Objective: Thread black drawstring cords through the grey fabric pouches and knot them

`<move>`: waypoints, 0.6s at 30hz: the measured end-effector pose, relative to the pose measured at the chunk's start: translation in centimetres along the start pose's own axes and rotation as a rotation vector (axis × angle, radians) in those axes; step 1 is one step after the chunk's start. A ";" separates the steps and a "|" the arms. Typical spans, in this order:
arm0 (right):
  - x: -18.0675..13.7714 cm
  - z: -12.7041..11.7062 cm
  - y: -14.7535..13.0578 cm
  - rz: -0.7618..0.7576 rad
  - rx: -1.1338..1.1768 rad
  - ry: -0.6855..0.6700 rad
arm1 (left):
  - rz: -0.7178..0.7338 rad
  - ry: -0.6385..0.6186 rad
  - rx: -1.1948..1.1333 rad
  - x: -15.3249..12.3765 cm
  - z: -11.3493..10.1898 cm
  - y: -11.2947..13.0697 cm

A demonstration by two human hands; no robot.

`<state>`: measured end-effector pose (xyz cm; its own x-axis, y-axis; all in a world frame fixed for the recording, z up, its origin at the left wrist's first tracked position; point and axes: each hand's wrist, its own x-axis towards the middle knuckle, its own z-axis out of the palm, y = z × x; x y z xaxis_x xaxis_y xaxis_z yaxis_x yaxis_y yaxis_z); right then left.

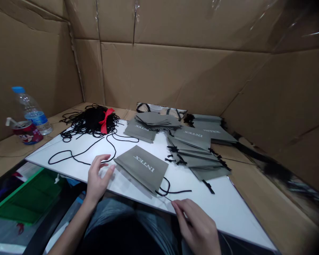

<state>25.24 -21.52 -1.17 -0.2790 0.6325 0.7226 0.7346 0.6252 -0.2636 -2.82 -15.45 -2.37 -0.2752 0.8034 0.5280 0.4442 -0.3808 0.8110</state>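
Observation:
A grey drawstring pouch (143, 168) printed INTEX lies flat on the white board (228, 202) in front of me. My left hand (98, 179) rests at the pouch's left corner, fingers loosely curled and touching it. My right hand (195, 221) is at the board's near edge, fingers pinched on a thin tool or wire whose tip points toward the black cord (172, 191) sticking out of the pouch's lower corner. A loose black cord (77, 155) runs across the board just beyond my left hand.
A bundle of black cords tied with a red ribbon (95, 120) lies at the back left. Stacks of grey pouches (199, 148) cover the back and right. A water bottle (32, 109) and a red can (26, 131) stand at left. Cardboard walls surround the bench.

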 end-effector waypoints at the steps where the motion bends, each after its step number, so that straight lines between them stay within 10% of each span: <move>1: -0.1 0.1 0.0 -0.013 0.000 0.008 | -0.125 0.016 -0.064 0.3 -0.2 -0.1; 7: -0.3 0.7 -0.4 -0.039 -0.005 0.011 | -0.570 -0.153 -0.470 1.6 -0.3 -0.1; 18: -0.6 3.4 -1.1 0.046 0.072 -0.002 | -0.507 0.042 -0.549 1.1 0.2 -0.5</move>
<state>22.48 -21.07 -3.48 -0.2473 0.6618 0.7077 0.7004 0.6268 -0.3414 -3.16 -14.26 -2.20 -0.3704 0.9271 0.0565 -0.2320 -0.1512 0.9609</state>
